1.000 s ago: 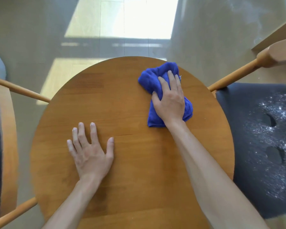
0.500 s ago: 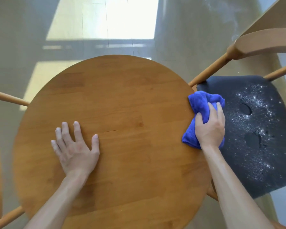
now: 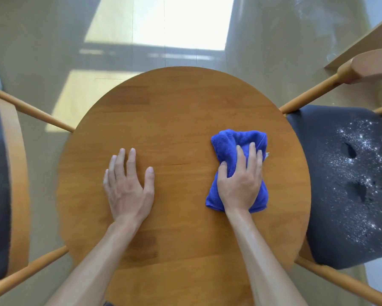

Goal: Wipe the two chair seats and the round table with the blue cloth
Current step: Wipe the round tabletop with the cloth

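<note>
Left hand: lying flat and open on the table, holding nothing.
Right hand: fingers curling into the cloth, pressing it down.
Cloth: sitting on the table's right side; looking soft, light, bunchy; best grabbed on top.
Right seat: showing white specks.

Two bare forearms reached up from the bottom edge, roughly parallel w/ a wide gap between them. L hand lay palm down, flat on the table, fingers straight & slightly spread, thumb angled out to the right. R hand sat palm down on the blue cloth, fingers curled into its folds, thumb hooked over the cloth's left side, gripping & pressing it down. Both wrists were straight.
</note>
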`<state>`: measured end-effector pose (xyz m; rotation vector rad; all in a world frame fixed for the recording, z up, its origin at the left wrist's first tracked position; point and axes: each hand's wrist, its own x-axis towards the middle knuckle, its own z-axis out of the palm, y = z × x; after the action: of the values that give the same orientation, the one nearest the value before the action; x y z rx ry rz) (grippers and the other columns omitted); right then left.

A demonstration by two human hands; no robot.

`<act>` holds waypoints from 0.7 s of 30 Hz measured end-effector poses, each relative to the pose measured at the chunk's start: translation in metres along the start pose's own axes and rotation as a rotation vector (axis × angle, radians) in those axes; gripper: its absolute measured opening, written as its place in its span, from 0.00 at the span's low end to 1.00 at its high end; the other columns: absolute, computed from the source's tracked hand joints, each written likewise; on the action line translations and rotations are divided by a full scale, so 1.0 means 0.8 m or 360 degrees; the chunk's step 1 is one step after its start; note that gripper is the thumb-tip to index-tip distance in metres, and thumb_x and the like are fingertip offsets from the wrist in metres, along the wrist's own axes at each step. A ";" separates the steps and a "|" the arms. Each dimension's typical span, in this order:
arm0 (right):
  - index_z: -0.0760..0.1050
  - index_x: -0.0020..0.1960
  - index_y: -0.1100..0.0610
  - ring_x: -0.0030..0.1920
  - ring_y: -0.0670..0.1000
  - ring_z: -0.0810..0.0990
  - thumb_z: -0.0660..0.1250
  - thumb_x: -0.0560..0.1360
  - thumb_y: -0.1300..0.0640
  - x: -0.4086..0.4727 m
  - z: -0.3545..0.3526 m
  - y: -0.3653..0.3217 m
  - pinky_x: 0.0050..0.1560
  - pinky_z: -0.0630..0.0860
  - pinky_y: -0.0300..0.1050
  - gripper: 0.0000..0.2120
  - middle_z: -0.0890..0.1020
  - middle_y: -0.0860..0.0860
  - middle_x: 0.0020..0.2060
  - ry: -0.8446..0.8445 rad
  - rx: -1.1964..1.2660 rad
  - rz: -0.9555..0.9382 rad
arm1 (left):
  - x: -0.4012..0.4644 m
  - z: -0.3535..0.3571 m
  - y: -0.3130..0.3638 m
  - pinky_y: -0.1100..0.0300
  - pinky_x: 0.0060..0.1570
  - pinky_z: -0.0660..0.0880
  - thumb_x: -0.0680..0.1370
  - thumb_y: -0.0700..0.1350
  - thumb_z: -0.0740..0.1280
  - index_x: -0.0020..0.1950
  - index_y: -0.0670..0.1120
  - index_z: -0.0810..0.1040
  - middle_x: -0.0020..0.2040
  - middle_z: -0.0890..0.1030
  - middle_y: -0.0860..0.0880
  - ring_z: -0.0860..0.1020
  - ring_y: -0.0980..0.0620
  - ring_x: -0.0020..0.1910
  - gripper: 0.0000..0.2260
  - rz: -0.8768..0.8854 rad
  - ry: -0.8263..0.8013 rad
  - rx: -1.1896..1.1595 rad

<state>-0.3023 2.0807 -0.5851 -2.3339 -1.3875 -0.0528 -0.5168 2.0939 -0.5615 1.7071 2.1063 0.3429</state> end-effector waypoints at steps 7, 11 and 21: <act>0.76 0.64 0.56 0.73 0.58 0.64 0.66 0.71 0.53 -0.114 0.022 -0.151 0.68 0.67 0.57 0.22 0.70 0.56 0.71 -0.0248 0.0168 -0.0317 | 0.000 -0.037 -0.043 0.52 0.72 0.55 0.77 0.56 0.51 0.75 0.45 0.65 0.76 0.63 0.46 0.59 0.46 0.74 0.28 0.0014 0.0089 -0.0354; 0.76 0.65 0.55 0.74 0.57 0.63 0.59 0.79 0.50 -0.184 0.025 -0.212 0.70 0.65 0.56 0.18 0.70 0.56 0.71 -0.0297 0.0309 -0.0436 | -0.001 -0.057 -0.082 0.52 0.73 0.54 0.76 0.57 0.50 0.74 0.45 0.66 0.75 0.64 0.45 0.60 0.47 0.75 0.29 -0.0052 0.0114 -0.0359; 0.68 0.72 0.54 0.75 0.55 0.62 0.59 0.79 0.48 -0.253 0.016 -0.253 0.70 0.65 0.55 0.23 0.68 0.53 0.72 -0.0360 0.0273 -0.0400 | -0.031 -0.077 -0.120 0.48 0.74 0.56 0.77 0.54 0.54 0.74 0.45 0.66 0.72 0.66 0.45 0.61 0.48 0.73 0.27 -0.0122 -0.0011 -0.0459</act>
<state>-0.5771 2.0007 -0.5778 -2.0644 -1.7165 0.2540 -0.6243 2.0521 -0.5442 1.4554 1.9986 0.5852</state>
